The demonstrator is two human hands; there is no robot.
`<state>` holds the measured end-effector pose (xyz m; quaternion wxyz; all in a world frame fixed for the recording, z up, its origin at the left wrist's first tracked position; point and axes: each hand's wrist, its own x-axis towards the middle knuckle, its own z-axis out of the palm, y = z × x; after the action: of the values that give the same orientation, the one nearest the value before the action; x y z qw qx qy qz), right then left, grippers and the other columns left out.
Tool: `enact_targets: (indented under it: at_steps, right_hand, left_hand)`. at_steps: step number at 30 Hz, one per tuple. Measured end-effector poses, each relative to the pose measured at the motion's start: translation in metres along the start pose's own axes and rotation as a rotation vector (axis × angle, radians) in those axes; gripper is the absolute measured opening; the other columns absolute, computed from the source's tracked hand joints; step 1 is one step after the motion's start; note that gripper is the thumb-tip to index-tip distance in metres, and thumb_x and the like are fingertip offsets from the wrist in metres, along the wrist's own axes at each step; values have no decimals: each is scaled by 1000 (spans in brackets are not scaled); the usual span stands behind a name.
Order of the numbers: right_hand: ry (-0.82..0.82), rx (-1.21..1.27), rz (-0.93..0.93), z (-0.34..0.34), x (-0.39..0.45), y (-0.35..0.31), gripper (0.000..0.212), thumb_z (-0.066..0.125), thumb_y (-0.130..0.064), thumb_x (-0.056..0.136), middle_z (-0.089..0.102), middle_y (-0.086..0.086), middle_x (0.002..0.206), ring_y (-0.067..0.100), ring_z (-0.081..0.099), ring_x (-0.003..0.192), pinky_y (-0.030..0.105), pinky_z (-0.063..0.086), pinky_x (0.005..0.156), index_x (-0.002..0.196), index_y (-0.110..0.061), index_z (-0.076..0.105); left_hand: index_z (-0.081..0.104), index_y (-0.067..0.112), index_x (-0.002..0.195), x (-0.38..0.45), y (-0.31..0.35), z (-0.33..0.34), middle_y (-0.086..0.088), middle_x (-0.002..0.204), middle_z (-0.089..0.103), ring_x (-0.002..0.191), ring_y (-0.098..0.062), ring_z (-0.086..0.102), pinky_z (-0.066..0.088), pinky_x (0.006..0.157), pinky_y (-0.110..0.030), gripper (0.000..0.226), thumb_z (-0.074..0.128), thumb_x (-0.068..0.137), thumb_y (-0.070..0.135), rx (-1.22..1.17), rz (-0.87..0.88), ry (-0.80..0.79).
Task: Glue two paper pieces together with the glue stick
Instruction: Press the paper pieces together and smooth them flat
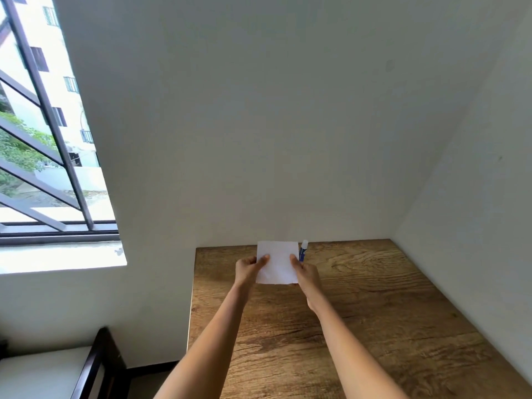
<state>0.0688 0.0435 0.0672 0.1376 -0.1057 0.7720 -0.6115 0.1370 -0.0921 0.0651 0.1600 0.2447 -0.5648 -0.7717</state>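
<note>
Both hands, left (250, 266) and right (305, 269), pinched the paper (277, 262) at opposite edges; glue stick (302, 251) stood just beyond the right grip. Edges probably needed squaring before pressing.

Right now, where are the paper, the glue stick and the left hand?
paper (277, 262): head view, middle of the white sheet.
glue stick (302, 252): head view, blue barrel under the white cap.
left hand (248, 267): head view, back of the hand.
</note>
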Motion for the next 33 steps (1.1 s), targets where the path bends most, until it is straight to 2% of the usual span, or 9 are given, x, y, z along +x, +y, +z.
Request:
enact_targets:
  at_steps: [5, 8, 10, 14, 18, 21, 25, 29, 33]
  right_hand:
    - [-38, -16, -52, 2, 4, -10, 20, 71, -30, 79, 68, -2, 84, 14, 65, 77, 26, 52, 64, 93, -18, 65]
    - [48, -51, -65, 3, 8, -15, 37, 58, -44, 86, 49, 0, 59, 13, 46, 53, 27, 34, 49, 64, -14, 52]
    - [66, -24, -66, 4, 9, -16, 45, 49, -49, 89, 41, 1, 58, 13, 38, 52, 26, 26, 49, 65, -11, 49]
    - [34, 8, -129, 4, 11, -20, 19, 67, -31, 82, 68, 4, 85, 17, 64, 74, 27, 50, 61, 89, -14, 65]
    - [62, -135, -166, 4, 18, -20, 33, 62, -40, 84, 56, 0, 63, 13, 53, 56, 20, 36, 48, 64, -16, 53]
    - [67, -183, -149, 6, 20, -16, 48, 61, -43, 85, 35, -3, 48, 11, 34, 45, 20, 22, 43, 51, -19, 35]
    - [46, -171, -109, 9, 21, -14, 38, 70, -34, 79, 53, 15, 59, 18, 47, 57, 27, 32, 54, 63, -4, 54]
    - [105, -217, -169, 11, 23, -22, 52, 55, -42, 89, 31, -4, 46, 11, 30, 43, 26, 20, 47, 49, -20, 31]
    - [186, -210, -184, 11, 26, -26, 53, 46, -42, 93, 27, -4, 46, 10, 27, 43, 28, 17, 48, 48, -20, 27]
  left_hand:
    - [67, -2, 95, 0, -4, 4, -7, 80, 69, 65, -12, 67, 51, 49, -16, 26, 69, 83, 21, 44, 20, 21]
    - [69, 0, 90, -1, -8, 5, -4, 75, 70, 57, -6, 67, 50, 47, -16, 22, 70, 82, 20, 39, 25, 27]
    - [69, -1, 91, -1, -8, 5, -3, 75, 70, 56, -5, 68, 51, 48, -17, 23, 70, 82, 21, 37, 33, 25]
    - [68, 5, 89, -1, -5, 3, -3, 78, 71, 58, -5, 69, 50, 47, -16, 18, 70, 82, 22, 50, 1, -36]
    - [68, 9, 87, 4, 4, 2, 0, 77, 69, 67, -10, 66, 49, 48, -15, 15, 70, 82, 23, 71, 8, -34]
    - [67, 13, 67, 9, 11, 5, 4, 60, 65, 58, -11, 58, 44, 47, -16, 17, 70, 82, 21, 62, 51, 34]
    - [66, 6, 69, 10, 7, 4, -5, 65, 62, 61, -16, 55, 41, 53, -24, 20, 67, 85, 18, 66, 87, 65]
    - [58, 6, 75, 10, 3, 6, -7, 68, 54, 64, -19, 51, 39, 55, -26, 27, 49, 96, 20, 24, 97, 50]
    - [63, 11, 78, 10, 3, 4, 4, 60, 66, 53, -6, 64, 49, 46, -20, 32, 47, 97, 31, -28, 49, -49]
